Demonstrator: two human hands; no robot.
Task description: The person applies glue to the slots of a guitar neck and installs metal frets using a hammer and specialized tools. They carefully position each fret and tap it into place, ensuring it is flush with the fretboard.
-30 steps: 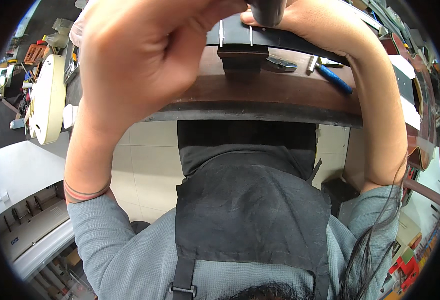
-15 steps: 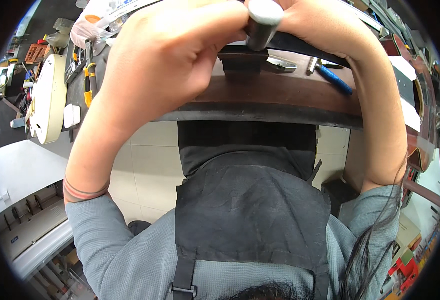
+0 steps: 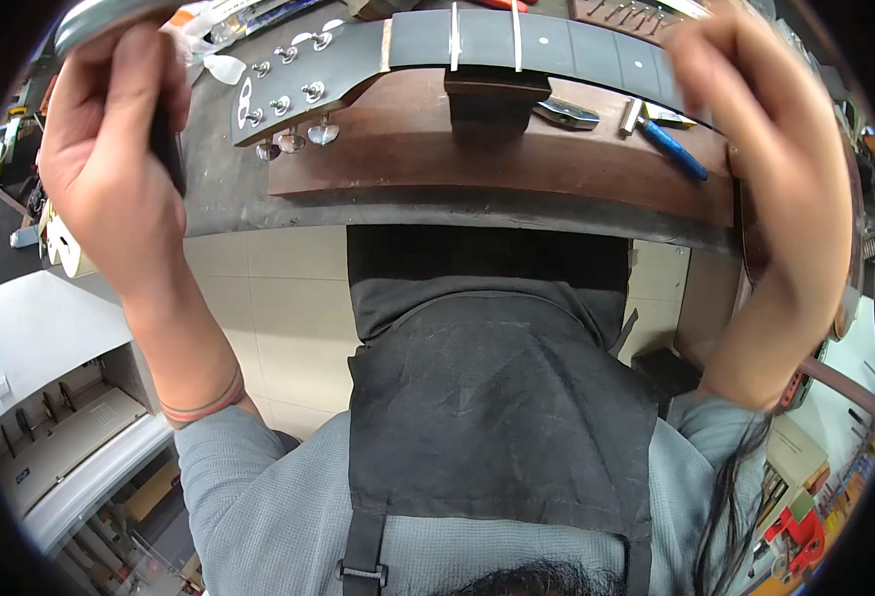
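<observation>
A guitar neck (image 3: 586, 52) lies across the bench, its dark headstock (image 3: 323, 81) with metal tuners pointing left. Two silver fret wires (image 3: 454, 38) cross the dark fretboard near the nut, and a dark block (image 3: 492, 107) supports the neck from beneath. Raised at the upper left, my left hand (image 3: 119, 159) is closed round the black handle of what looks like a hammer (image 3: 109, 22), its shiny metal head cut by the picture's edge. My right hand (image 3: 755, 99) is over the fretboard's right part, its fingers smeared by motion.
On the brown board (image 3: 378, 164) under the neck lie a blue-handled tool (image 3: 674, 149) with a small metal head and a short steel tool (image 3: 566, 116). A wooden block with pins (image 3: 626, 14) stands behind the neck. The bench's dark front edge (image 3: 457, 213) runs before me.
My left hand has swung from over the neck to the upper left, carrying the hammer. My right hand has moved right, away from the middle. The headstock and fret wires now show.
</observation>
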